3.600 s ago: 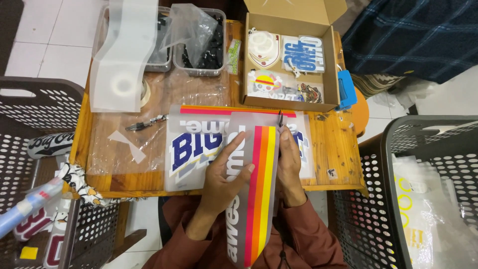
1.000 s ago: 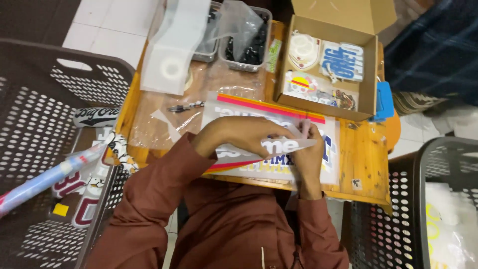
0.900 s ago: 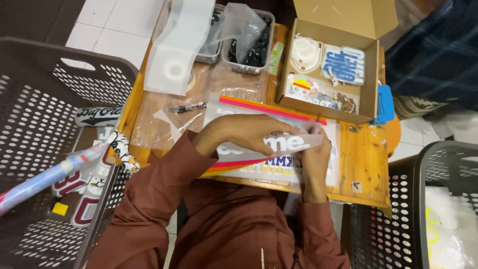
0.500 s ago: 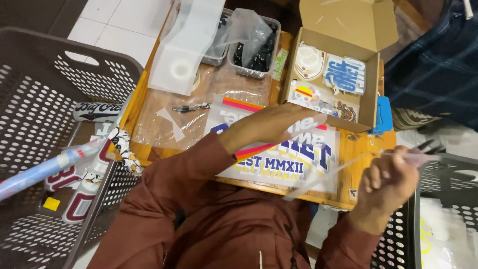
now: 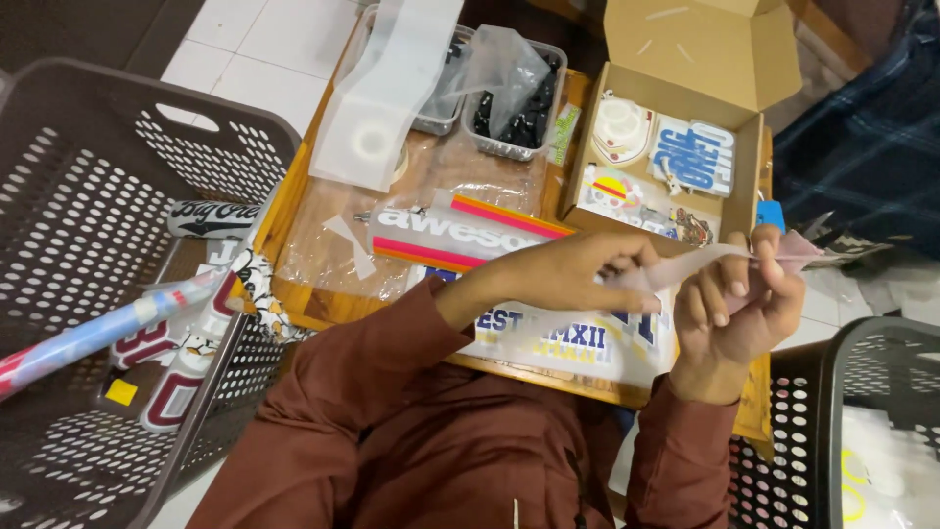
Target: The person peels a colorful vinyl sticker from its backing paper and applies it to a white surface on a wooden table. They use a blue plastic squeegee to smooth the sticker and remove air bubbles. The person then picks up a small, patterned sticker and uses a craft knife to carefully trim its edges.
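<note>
At the desk's far right corner, an open cardboard box holds printed stickers in white, blue and yellow. At the far edge beside it, two clear plastic tubs hold small dark pieces under loose plastic film. A dark perforated basket at the left edge holds more stickers and a rolled tube. Over the near right corner, the right hand, fingers curled, pinches a thin translucent strip. The left hand, fingers pressed together, grips the strip's other end above a large lettered sticker.
</note>
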